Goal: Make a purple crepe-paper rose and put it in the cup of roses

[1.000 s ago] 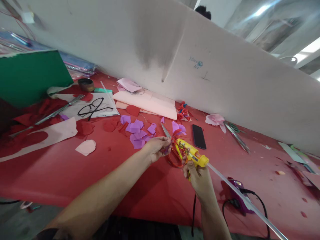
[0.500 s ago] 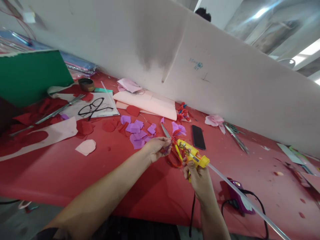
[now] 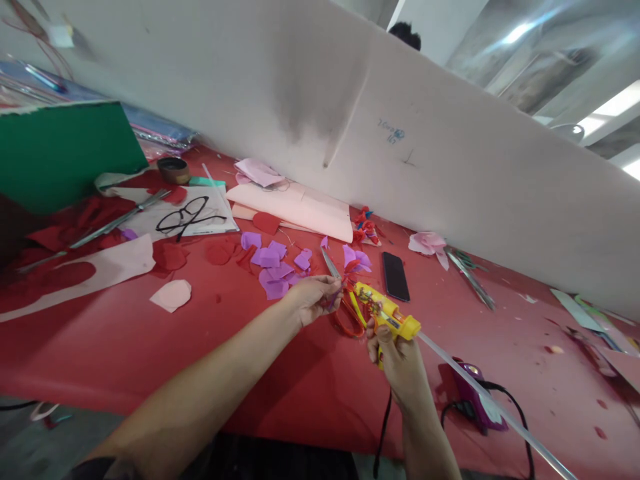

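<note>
My right hand point(image 3: 400, 360) is wrapped round a yellow hot glue gun point(image 3: 387, 312), whose tip points left. A long clear glue stick point(image 3: 480, 383) sticks out of its back end. My left hand point(image 3: 316, 299) is closed in a pinch near the gun's tip, with a small purple piece point(image 3: 333, 301) showing at the fingers; its exact shape is mostly hidden. Partly under both hands lie scissors point(image 3: 331, 263) with orange-red handles. Purple cut petals point(image 3: 273, 263) are scattered just beyond my left hand, and more purple petals point(image 3: 357, 257) lie past the gun's tip.
A black phone point(image 3: 396, 276) lies beyond the glue gun. Eyeglasses point(image 3: 183, 217), pink sheets point(image 3: 300, 210) and red scraps point(image 3: 220, 251) are to the left. On the right sits a purple box with black cables point(image 3: 477, 400). A white partition point(image 3: 225, 87) borders the red table point(image 3: 200, 373).
The glue gun and my right hand have shifted very slightly downward. My left hand keeps its pinch almost in the same spot. The view has tilted a little.
</note>
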A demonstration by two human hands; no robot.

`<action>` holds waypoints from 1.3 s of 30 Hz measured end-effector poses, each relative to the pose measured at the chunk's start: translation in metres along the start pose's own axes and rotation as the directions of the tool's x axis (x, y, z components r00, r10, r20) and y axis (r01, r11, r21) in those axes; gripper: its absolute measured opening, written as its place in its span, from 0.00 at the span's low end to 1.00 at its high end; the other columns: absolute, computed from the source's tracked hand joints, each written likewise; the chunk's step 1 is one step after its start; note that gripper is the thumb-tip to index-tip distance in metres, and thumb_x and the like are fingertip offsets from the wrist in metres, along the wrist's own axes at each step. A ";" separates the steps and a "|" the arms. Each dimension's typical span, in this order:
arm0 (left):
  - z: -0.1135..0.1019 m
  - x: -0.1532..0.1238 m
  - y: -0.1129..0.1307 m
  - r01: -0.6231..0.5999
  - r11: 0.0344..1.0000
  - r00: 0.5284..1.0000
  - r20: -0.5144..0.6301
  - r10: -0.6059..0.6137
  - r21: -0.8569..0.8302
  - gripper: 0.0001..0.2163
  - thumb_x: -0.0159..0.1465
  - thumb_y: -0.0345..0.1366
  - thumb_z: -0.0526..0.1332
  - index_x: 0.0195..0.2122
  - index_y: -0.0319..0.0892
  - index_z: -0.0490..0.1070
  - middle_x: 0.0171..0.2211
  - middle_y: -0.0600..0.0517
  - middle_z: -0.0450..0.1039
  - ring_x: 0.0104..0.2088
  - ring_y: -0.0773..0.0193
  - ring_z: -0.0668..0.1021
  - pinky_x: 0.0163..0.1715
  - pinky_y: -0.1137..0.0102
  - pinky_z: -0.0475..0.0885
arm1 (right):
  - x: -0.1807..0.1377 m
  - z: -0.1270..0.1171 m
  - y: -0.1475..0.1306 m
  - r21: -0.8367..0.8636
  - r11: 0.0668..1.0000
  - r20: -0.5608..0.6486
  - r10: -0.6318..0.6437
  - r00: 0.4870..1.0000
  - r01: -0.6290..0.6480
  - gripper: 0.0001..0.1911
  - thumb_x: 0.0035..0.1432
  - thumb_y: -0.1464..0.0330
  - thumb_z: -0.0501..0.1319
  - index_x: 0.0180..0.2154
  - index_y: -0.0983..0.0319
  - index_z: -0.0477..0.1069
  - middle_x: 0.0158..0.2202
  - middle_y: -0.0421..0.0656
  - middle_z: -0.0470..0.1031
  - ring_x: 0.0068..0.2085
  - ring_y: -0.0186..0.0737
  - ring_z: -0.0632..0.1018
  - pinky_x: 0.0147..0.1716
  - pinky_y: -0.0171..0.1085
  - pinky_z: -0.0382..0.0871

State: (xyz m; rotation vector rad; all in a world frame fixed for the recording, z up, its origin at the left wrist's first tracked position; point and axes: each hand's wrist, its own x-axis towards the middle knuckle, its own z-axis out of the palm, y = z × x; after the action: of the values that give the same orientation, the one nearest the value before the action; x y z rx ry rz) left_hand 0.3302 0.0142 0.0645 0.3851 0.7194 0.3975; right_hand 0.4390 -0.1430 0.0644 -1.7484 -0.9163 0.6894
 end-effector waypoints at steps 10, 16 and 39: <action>-0.001 -0.002 0.005 0.044 0.998 0.998 0.041 -0.042 -0.048 0.09 0.60 0.22 0.56 0.23 0.35 0.68 0.18 0.53 0.67 0.18 0.74 0.71 0.21 0.79 0.68 | -0.002 -0.040 0.008 -0.162 0.985 -0.146 0.032 0.989 -0.056 0.25 0.54 0.46 0.55 0.34 0.63 0.67 0.15 0.34 0.61 0.17 0.31 0.62 0.17 0.31 0.55; -0.004 -0.001 0.007 0.032 0.998 0.995 0.101 -0.026 -0.057 0.07 0.59 0.22 0.58 0.24 0.35 0.68 0.21 0.53 0.68 0.19 0.74 0.71 0.22 0.79 0.69 | -0.004 -0.055 0.018 -0.368 0.928 -0.166 -0.004 0.986 -0.059 0.23 0.56 0.48 0.52 0.32 0.61 0.68 0.15 0.37 0.64 0.17 0.35 0.65 0.19 0.34 0.57; -0.013 0.005 0.005 -0.232 0.972 0.958 0.185 0.220 0.047 0.09 0.49 0.30 0.70 0.29 0.36 0.72 0.22 0.56 0.71 0.23 0.74 0.74 0.27 0.78 0.71 | 0.067 0.040 -0.020 0.531 0.847 0.017 -0.005 1.000 -0.005 0.14 0.47 0.59 0.66 0.33 0.62 0.77 0.36 0.47 0.79 0.38 0.44 0.78 0.43 0.44 0.70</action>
State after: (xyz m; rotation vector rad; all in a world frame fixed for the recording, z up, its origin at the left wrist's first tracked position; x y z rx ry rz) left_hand 0.3240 0.0231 0.0552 0.5637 0.5154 0.5479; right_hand 0.4390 -0.0621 0.0678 -1.2448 -0.6514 0.8660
